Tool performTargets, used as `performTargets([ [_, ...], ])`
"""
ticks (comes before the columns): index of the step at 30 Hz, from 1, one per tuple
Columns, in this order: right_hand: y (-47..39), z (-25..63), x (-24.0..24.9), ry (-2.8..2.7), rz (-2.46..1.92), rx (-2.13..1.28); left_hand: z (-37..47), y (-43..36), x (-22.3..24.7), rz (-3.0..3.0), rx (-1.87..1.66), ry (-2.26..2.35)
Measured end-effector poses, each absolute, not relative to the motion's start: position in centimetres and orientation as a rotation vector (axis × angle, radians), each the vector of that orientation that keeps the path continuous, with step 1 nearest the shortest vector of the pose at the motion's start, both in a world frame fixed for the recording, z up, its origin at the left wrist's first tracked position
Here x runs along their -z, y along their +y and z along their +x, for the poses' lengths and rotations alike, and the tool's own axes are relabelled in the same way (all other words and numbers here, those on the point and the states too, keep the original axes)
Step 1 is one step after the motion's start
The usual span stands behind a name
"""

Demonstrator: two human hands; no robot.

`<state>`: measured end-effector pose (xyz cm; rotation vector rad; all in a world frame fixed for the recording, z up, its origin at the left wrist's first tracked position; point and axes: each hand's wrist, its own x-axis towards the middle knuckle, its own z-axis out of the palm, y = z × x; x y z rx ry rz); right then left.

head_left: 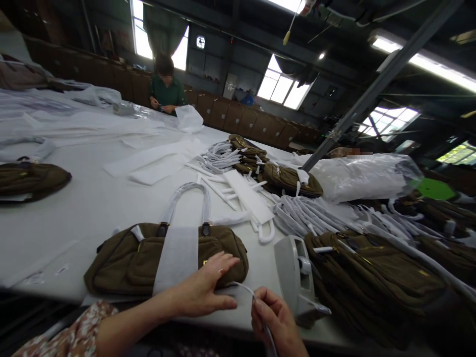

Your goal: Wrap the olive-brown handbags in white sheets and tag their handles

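An olive-brown handbag lies on the white table in front of me. A white sheet is wrapped around its middle, and its looped handle has a pale wrapping. My left hand rests near the bag's right end, fingers spread, holding nothing. To the right of the bag, at the table's front edge, my right hand pinches a thin white strip. The strip runs from the bag's lower right corner into my fingers and hangs below them.
A grey tape dispenser stands right of my right hand. Beyond it lie piled olive bags. White foam strips and more bags are behind. Another bag lies far left. A person in green works across the table.
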<state>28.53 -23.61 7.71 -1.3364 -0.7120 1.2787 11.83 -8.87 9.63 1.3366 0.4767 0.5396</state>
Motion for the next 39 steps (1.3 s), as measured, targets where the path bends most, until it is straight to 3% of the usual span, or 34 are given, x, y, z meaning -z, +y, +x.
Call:
performTargets([
  [9, -25.4, 29.7, -6.8, -0.731, -1.576, -1.193, 10.7, -10.2, -8.0, 1.657, -0.246, 0.467],
  [14, -24.4, 29.8, -5.9, -1.037, -1.893, -0.75, 10.3, -10.1, -7.3, 1.566, -0.191, 0.611],
  [22, -18.8, 24.9, -4.8, -1.173, -1.579, -0.901, 10.4, -9.0, -7.4, 1.392, -0.234, 0.601],
  [29, -16.3, 23.5, -5.4, -1.624, -1.497, -0.467, 8.0, -6.5, -6.1, 1.307, -0.153, 0.604],
  [39, -14.0, 21.8, -5.8, -1.955, -1.369, -0.02, 5.1, -3.7, -9.1, 1.403, -0.199, 0.613],
])
